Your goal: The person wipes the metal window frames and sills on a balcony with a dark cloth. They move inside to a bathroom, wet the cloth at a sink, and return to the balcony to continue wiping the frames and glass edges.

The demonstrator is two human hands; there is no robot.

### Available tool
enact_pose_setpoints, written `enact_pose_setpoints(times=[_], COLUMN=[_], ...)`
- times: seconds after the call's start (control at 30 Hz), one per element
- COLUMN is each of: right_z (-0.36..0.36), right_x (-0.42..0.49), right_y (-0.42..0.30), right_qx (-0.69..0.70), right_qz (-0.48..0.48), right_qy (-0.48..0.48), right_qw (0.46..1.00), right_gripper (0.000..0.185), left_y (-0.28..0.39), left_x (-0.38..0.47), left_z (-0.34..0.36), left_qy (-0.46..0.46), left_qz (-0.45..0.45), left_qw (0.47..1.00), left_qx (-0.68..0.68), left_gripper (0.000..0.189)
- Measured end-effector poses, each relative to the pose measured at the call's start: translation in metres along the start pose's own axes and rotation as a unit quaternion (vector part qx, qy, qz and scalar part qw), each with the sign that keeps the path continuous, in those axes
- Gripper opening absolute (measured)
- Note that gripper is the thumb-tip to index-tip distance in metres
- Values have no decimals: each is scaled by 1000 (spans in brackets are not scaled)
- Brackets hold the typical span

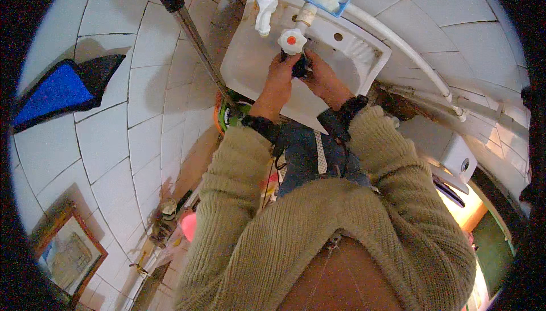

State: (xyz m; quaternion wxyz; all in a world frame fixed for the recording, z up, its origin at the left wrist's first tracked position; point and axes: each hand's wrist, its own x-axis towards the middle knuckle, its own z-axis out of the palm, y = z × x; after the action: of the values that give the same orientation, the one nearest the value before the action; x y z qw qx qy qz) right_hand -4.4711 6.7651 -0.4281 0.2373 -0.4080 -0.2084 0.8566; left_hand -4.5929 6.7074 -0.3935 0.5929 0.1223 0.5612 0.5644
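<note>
Both hands are over a white ceramic sink, just below a tap with a round white knob. My left hand and my right hand grip a small black object between them. It may be wet cloth, but the fingers and the knob hide much of it. A second white tap with a lever handle is to the left of the knob. Dark bands circle both wrists, below pushed-up knitted sleeves.
A blue soap dish holding pieces of soap rests behind the sink. A metal pole with a black grip slants down at the left. White pipe runs along the right wall. Blue-and-black cloth and a framed mirror hang on the left tiles.
</note>
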Motion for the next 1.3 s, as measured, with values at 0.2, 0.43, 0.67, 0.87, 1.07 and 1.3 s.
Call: enact_pose_setpoints(times=[0.2,0.43,0.67,0.87,1.07,1.3], right_z=[-35,-13,6,14,17,-10], right_x=[65,20,9,-24,-38,-1], right_y=[60,56,15,13,5,19], right_qx=[-377,-195,-64,-526,-620,160], right_qz=[-275,-191,-16,-146,-235,30], right_qy=[-73,-24,32,23,68,-23], right_qw=[882,962,997,837,745,986], right_gripper=[22,23,25,28,29,29], left_y=[-25,-32,-50,-38,-6,-14], left_x=[11,31,24,29,5,-5], left_z=[1,-9,3,-41,-31,27], left_qy=[109,168,41,-48,-88,148], left_qz=[44,-81,-79,137,162,-59], left_qw=[965,975,987,957,918,987], left_qx=[232,-120,-135,249,350,11], left_gripper=[44,49,45,31,53,47])
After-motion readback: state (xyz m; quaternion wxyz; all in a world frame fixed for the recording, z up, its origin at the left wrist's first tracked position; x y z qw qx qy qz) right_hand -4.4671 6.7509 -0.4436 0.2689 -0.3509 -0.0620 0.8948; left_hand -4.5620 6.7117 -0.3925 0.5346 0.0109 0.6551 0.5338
